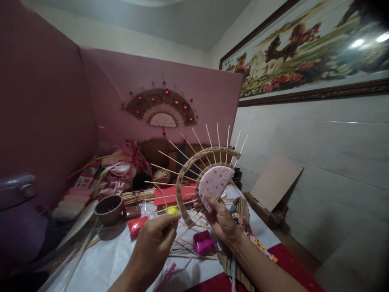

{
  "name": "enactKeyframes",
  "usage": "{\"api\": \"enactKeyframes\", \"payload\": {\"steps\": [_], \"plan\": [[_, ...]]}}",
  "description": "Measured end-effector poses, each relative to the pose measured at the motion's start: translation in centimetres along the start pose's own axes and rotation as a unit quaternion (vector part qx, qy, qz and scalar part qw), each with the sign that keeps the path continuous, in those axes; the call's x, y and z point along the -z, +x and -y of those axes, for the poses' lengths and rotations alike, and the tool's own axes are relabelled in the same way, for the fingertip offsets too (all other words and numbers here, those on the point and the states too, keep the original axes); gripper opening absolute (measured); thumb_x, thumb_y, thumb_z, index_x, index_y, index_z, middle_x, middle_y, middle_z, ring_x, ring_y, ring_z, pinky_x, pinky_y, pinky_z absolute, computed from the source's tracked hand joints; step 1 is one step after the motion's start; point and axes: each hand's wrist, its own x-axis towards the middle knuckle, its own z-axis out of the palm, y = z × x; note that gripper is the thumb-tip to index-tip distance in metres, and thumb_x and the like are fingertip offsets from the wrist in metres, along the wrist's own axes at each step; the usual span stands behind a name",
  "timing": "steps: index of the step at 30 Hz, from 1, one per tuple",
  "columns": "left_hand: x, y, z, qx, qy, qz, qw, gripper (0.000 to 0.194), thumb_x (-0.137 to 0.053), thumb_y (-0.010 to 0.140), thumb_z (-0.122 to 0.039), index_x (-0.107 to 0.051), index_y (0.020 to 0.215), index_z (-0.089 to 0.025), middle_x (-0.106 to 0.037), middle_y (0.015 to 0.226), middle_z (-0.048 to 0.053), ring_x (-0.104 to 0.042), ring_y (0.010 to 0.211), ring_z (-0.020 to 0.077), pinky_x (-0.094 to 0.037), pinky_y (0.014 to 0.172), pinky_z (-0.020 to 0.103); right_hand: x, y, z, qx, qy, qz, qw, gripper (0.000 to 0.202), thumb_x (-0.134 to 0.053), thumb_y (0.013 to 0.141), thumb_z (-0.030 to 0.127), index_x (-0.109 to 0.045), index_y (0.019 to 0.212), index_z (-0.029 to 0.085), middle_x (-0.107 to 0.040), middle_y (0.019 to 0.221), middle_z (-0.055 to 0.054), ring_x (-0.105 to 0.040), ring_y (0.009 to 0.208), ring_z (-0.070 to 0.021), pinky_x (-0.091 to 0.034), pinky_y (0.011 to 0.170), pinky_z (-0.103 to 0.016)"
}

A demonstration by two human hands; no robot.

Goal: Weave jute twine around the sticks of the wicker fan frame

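Observation:
A fan-shaped frame of thin sticks with a braided brown arc (186, 170) and a pink dotted half-round centre (216, 182) is held up over the table. My right hand (221, 219) grips it at the lower edge of the pink centre, thumb in front and fingers behind. Beside the lower left end of the braided arc is my left hand (158, 243), its thumb and index finger pinched together close to the arc and a stick. What lies between those fingertips is too small to make out.
A finished-looking fan (164, 103) hangs on the pink board. On the white-covered table (106, 259) are a brown bowl (108, 217) of dark beads, a red packet (137, 226), a magenta bundle (204, 242), loose sticks and a pink fabric pile (117, 170).

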Motion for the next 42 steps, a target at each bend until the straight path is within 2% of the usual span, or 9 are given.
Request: {"api": "enactKeyframes", "payload": {"steps": [6,12,17,21,27,30,34,38,42], "plan": [[0.3,0.1,0.5,-0.010,0.034,-0.031,0.999,0.021,-0.056,0.078,-0.026,-0.072,0.092,-0.028,-0.071,0.073,0.005,-0.062,0.066,0.0213,-0.041,0.060,0.027,0.5,0.3,0.3,-0.015,0.057,-0.029,0.998,0.015,-0.071,0.067,0.016,-0.064,0.080,0.017,-0.071,0.075,0.001,-0.066,0.064,-0.0148,-0.055,0.064,-0.029],[1.0,0.4,0.2,-0.039,0.193,-0.041,0.980,0.029,-0.052,0.079,-0.021,-0.068,0.100,-0.034,-0.069,0.073,0.004,-0.061,0.062,0.0209,-0.034,0.055,0.027,1.0,0.6,0.5,-0.029,0.096,-0.046,0.994,0.018,-0.072,0.065,0.015,-0.065,0.081,0.017,-0.071,0.075,-0.001,-0.066,0.065,-0.0149,-0.055,0.064,-0.026],[1.9,0.3,-1.0,-0.036,0.280,0.009,0.959,0.037,-0.045,0.079,-0.017,-0.065,0.105,-0.034,-0.064,0.072,0.002,-0.058,0.063,0.0192,-0.035,0.056,0.027,1.3,0.9,1.0,-0.040,0.098,-0.046,0.993,0.015,-0.069,0.067,0.014,-0.064,0.080,0.015,-0.072,0.072,-0.002,-0.066,0.060,-0.0152,-0.055,0.059,-0.027],[2.6,0.3,-2.4,-0.013,0.200,0.078,0.977,0.035,-0.039,0.086,-0.029,-0.059,0.114,-0.031,-0.066,0.088,0.003,-0.059,0.079,0.0193,-0.041,0.069,0.030,1.7,1.3,1.6,-0.046,0.102,-0.045,0.993,0.013,-0.065,0.071,0.015,-0.063,0.084,0.013,-0.072,0.074,-0.006,-0.065,0.058,-0.0151,-0.054,0.055,-0.026],[3.4,0.7,-4.1,0.026,0.082,0.128,0.988,0.038,-0.038,0.086,-0.045,-0.065,0.106,-0.027,-0.066,0.090,0.003,-0.057,0.084,0.0206,-0.042,0.075,0.033,1.9,1.6,2.0,-0.071,0.136,-0.051,0.987,0.007,-0.059,0.076,0.015,-0.063,0.080,0.011,-0.070,0.069,-0.008,-0.063,0.054,-0.0148,-0.050,0.048,-0.023],[3.1,0.8,-3.3,0.095,-0.042,0.139,0.985,0.043,-0.035,0.086,-0.048,-0.067,0.102,-0.023,-0.067,0.091,0.005,-0.057,0.092,0.0241,-0.043,0.077,0.034,1.7,1.4,1.9,-0.100,0.161,-0.053,0.980,0.008,-0.058,0.077,0.016,-0.062,0.078,0.009,-0.069,0.067,-0.008,-0.062,0.054,-0.0138,-0.049,0.046,-0.021],[2.0,0.6,-0.8,0.199,-0.232,0.131,0.943,0.048,-0.035,0.083,-0.049,-0.065,0.108,-0.022,-0.065,0.111,0.007,-0.052,0.108,0.0274,-0.042,0.084,0.039,1.6,1.2,1.7,-0.128,0.179,-0.045,0.975,0.008,-0.059,0.078,0.017,-0.061,0.077,0.010,-0.066,0.061,-0.006,-0.061,0.054,-0.0122,-0.049,0.048,-0.019],[1.2,0.7,0.9,0.200,-0.244,0.147,0.937,0.047,-0.041,0.080,-0.048,-0.061,0.113,-0.022,-0.066,0.104,0.008,-0.057,0.092,0.0247,-0.044,0.072,0.034,1.3,1.0,1.6,-0.143,0.200,-0.028,0.969,0.013,-0.057,0.080,0.021,-0.060,0.080,0.008,-0.066,0.063,-0.008,-0.061,0.055,-0.0127,-0.049,0.049,-0.019],[1.5,0.8,0.6,0.181,-0.192,0.191,0.946,0.049,-0.051,0.077,-0.046,-0.055,0.120,-0.024,-0.066,0.089,0.005,-0.054,0.074,0.0189,-0.041,0.063,0.029,1.3,0.9,1.4,-0.146,0.204,-0.027,0.968,0.013,-0.054,0.083,0.022,-0.059,0.080,0.010,-0.066,0.063,-0.007,-0.061,0.056,-0.0130,-0.050,0.049,-0.020]]}}
